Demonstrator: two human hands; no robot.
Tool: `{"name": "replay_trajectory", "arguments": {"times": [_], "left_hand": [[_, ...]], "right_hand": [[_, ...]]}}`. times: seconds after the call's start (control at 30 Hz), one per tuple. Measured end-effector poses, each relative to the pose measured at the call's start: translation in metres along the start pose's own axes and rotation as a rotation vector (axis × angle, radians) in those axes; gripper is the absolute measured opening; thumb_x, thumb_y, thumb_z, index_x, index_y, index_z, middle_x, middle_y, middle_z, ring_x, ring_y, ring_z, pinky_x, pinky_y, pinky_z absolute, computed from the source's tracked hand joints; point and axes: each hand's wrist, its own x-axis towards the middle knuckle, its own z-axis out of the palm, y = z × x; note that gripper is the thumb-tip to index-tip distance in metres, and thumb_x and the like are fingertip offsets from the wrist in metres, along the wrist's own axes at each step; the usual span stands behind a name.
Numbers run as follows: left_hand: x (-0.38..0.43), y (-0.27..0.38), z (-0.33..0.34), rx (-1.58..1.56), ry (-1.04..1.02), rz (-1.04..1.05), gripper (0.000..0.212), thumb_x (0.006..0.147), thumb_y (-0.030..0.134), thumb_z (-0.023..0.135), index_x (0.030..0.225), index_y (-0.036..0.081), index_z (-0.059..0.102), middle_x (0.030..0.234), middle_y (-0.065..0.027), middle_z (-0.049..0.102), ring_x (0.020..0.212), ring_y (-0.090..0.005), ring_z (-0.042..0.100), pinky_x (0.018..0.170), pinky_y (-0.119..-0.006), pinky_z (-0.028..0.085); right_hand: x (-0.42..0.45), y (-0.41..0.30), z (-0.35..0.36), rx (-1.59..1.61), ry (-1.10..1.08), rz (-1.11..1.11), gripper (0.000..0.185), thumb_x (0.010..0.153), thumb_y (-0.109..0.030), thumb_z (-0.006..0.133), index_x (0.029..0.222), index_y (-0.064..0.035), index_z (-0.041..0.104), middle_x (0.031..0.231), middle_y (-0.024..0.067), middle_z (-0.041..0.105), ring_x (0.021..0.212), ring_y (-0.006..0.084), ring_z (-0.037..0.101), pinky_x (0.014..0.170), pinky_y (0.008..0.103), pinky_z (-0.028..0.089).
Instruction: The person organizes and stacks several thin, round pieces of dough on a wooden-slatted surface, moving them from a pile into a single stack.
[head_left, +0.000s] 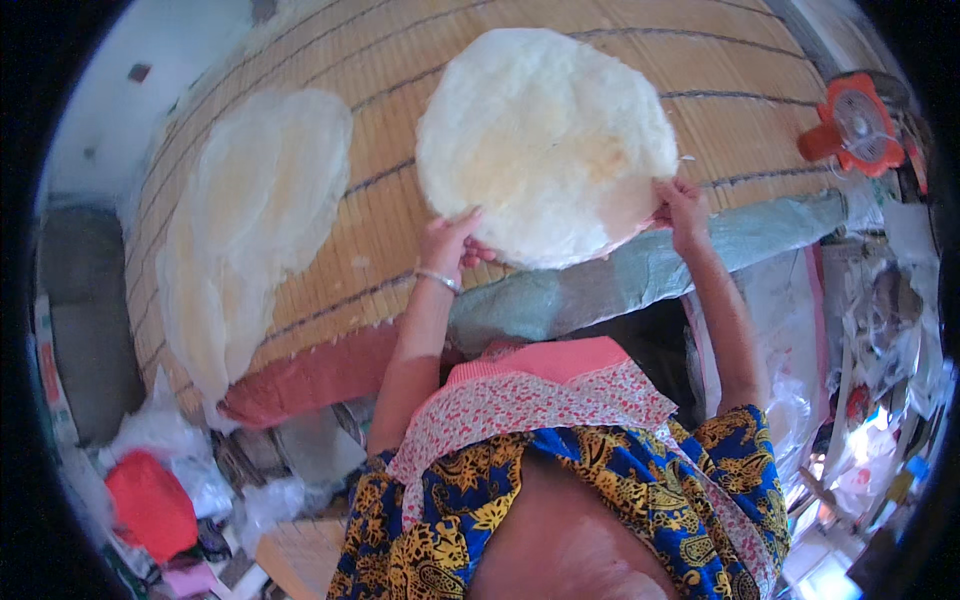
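A round, pale, fluffy disc of what looks like cotton or fibre wadding (547, 142), with faint yellowish patches, lies over a stitched slatted mat (390, 225). My left hand (454, 240) grips its near left edge, thumb on top and fingers beneath; a bracelet circles that wrist. My right hand (679, 210) pinches the near right edge. To the left of the disc, several thin, flat whitish sheets (247, 195) overlap one another on the mat. The underside of the disc is hidden.
A rolled cloth edge, green (637, 262) and red (322, 382), runs along the mat's near side. An orange fan (859, 124) stands at the mat's right end. Plastic bags (277, 502) and a red object (150, 502) lie low at left; clutter fills the right side.
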Motion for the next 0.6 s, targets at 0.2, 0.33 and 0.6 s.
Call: {"name": "replay_trajectory", "arguments": {"times": [0.2, 0.33, 0.6], "left_hand": [[-0.002, -0.011, -0.015, 0.028, 0.169, 0.07, 0.033, 0.067, 0.026, 0.068, 0.074, 0.001, 0.048, 0.057, -0.007, 0.053, 0.042, -0.0146, 0.053, 0.032, -0.022, 0.04], [0.023, -0.024, -0.029, 0.042, 0.383, 0.254, 0.039, 0.062, 0.024, 0.072, 0.079, -0.001, 0.048, 0.077, -0.0089, 0.052, 0.065, -0.0159, 0.054, 0.046, -0.025, 0.046], [0.019, 0.002, -0.021, -0.201, 0.307, 0.105, 0.036, 0.057, 0.018, 0.075, 0.077, 0.002, 0.049, 0.071, -0.0066, 0.052, 0.06, -0.0144, 0.051, 0.044, -0.026, 0.038]], "right_hand": [[0.002, -0.008, -0.008, -0.183, -0.045, 0.074, 0.024, 0.074, -0.025, 0.059, 0.063, -0.0043, 0.052, 0.05, 0.0041, 0.052, 0.035, 0.0109, 0.049, 0.028, 0.02, 0.029], [0.004, -0.003, -0.014, -0.255, -0.059, 0.049, 0.025, 0.074, -0.026, 0.06, 0.06, -0.0075, 0.05, 0.047, 0.0013, 0.047, 0.031, 0.008, 0.041, 0.028, 0.0193, 0.025], [0.007, 0.0, -0.018, -0.196, -0.048, 0.048, 0.027, 0.072, -0.026, 0.063, 0.062, -0.0072, 0.046, 0.044, -0.0009, 0.041, 0.031, 0.0077, 0.036, 0.028, 0.0218, 0.023]]}}
